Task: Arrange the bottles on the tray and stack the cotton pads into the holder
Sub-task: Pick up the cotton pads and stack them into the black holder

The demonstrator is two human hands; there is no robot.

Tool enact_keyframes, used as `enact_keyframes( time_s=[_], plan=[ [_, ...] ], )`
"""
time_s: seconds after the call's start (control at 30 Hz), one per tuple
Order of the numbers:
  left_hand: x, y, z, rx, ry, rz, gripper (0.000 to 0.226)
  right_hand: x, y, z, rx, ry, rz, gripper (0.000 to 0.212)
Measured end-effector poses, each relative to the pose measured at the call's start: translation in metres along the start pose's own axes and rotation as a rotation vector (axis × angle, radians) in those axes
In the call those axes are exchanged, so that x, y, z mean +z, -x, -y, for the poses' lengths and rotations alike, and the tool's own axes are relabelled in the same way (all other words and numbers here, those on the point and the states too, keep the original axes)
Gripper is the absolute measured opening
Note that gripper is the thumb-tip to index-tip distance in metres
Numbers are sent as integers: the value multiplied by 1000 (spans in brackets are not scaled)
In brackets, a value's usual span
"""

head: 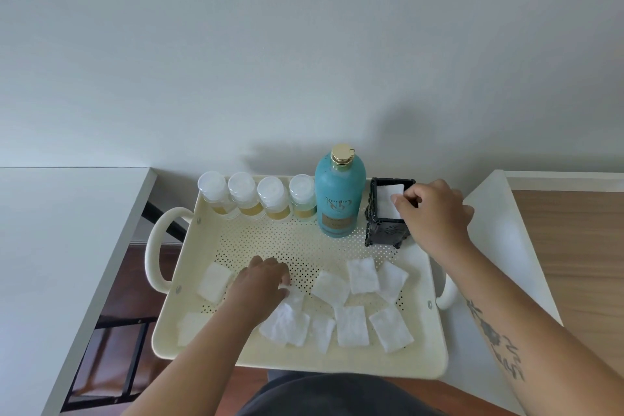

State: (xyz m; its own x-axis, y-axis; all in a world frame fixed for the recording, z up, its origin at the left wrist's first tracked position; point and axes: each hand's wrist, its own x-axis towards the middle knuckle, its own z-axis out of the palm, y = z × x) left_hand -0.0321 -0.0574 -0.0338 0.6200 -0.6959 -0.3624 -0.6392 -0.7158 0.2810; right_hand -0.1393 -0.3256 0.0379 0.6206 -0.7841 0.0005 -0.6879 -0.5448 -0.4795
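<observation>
A cream perforated tray (297,356) holds everything. Along its back edge stand several small clear bottles (244,196) with white caps and a tall teal bottle (339,194) with a gold cap. A black square holder (386,224) stands at the back right. My right hand (435,211) pinches a white cotton pad (391,201) at the holder's open top. Several white cotton pads (351,324) lie loose over the tray's front half. My left hand (260,284) rests palm down among them, fingertips touching one pad (293,297).
A white table (50,246) lies to the left and a white and wood-topped surface (574,246) to the right. The tray's loop handles (158,246) stick out at both sides. Dark floor and a black frame show under the left gap.
</observation>
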Motion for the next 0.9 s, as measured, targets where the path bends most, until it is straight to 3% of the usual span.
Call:
enact_keyframes(
  time_s=[0.13, 0.23, 0.37, 0.5, 0.63, 0.7, 0.77, 0.83, 0.9],
  plan=[
    [1, 0, 1, 32, -69, -20, 11, -1, 5, 0, -87, 81, -146, 22],
    [2, 2, 2, 53, -65, -76, 8, -4, 11, -1, -264, 72, -254, 16],
    [-5, 3, 3, 67, 9, -178, 5, 1, 14, -6, -431, 163, -121, 29],
    [-17, 4, 0, 29, 204, -298, 8, 9, 13, -9, -380, 284, 52, 59],
    [-33, 3, -6, -39, 480, -292, 10, 10, 9, -7, -360, 319, 114, 70],
    [-41, 4, -9, -74, 611, -290, 9, 9, 10, -5, -355, 341, 106, 63],
    [-47, 5, -13, -99, 728, -292, 8, 5, 15, -2, -381, 314, -33, 44],
    [-52, 6, -20, -121, 894, -286, 6, 2, 24, 3, -428, 179, -253, 25],
    [-57, 6, -29, -135, 1081, -264, 6, 0, 36, 11, -454, -27, -293, 18]
  ],
)
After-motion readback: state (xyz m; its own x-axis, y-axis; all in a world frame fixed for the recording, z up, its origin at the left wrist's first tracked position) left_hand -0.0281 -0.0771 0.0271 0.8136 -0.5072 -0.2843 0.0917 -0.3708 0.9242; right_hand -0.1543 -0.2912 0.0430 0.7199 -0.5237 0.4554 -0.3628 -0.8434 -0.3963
